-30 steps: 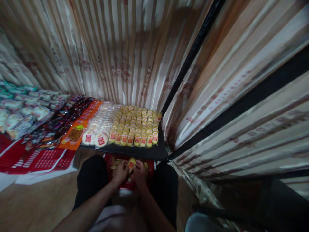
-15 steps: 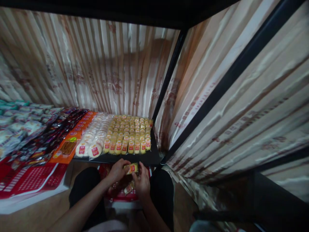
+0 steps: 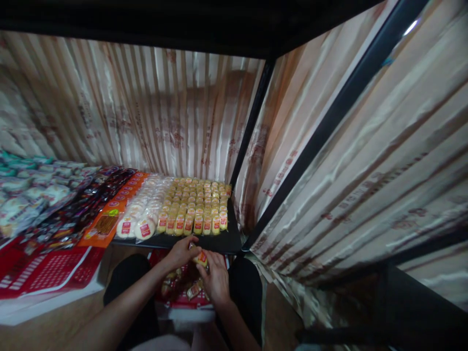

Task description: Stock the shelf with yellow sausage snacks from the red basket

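Note:
Between my two hands is a small yellow wrapped snack cake (image 3: pixel 200 258) with a red label. My left hand (image 3: pixel 182 253) grips its left end, fingers closed on it. At its right side my right hand (image 3: pixel 215 275) has thumb and fingers closed around it. Under my hands stands a red basket (image 3: pixel 175 303) with more wrapped pieces (image 3: pixel 194 290) in it, partly hidden by my arms. Just beyond, rows of the same yellow snack cakes (image 3: pixel 197 202) stand on a black shelf (image 3: pixel 215 242).
Left of the rows lie clear-wrapped round white cakes (image 3: pixel 145 226), orange packets (image 3: pixel 104 226), dark shiny packets (image 3: pixel 78 209) and white-green packets (image 3: pixel 32 195). Another red basket (image 3: pixel 54 273) is at the left. Black metal posts (image 3: pixel 252 124) and pleated curtains (image 3: pixel 175 112) enclose the shelf.
The snack cake between my hands has tilted, its right end lower. My right hand has turned further over it, and the view has shifted slightly.

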A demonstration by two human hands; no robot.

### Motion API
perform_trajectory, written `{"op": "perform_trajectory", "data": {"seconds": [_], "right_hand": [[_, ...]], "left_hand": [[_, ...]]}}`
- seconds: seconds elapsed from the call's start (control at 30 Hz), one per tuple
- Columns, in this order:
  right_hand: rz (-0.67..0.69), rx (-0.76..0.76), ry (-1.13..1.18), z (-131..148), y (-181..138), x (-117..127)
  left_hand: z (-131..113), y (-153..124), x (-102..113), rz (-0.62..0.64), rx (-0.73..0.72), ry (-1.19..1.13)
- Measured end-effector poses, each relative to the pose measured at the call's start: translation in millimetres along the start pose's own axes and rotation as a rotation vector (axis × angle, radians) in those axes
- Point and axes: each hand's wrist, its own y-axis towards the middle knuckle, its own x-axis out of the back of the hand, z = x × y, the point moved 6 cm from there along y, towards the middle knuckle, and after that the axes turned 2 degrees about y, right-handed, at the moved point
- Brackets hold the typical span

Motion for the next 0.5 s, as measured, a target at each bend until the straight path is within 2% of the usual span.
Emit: {"op": "perform_trajectory", "data": {"seconds": [0.23, 0.5], "right_hand": [[-0.07, -0.089, -0.077, -1.4, -5.0, 7.6], [-0.152, -0.074, -0.113, 3.3, -6.3, 24.4]], "left_hand": [[-1.0, -6.3, -13.4, -0.064, 0.036, -0.204], [-24.8, -18.3, -16.1, -0.158, 0.039, -0.137]]}}
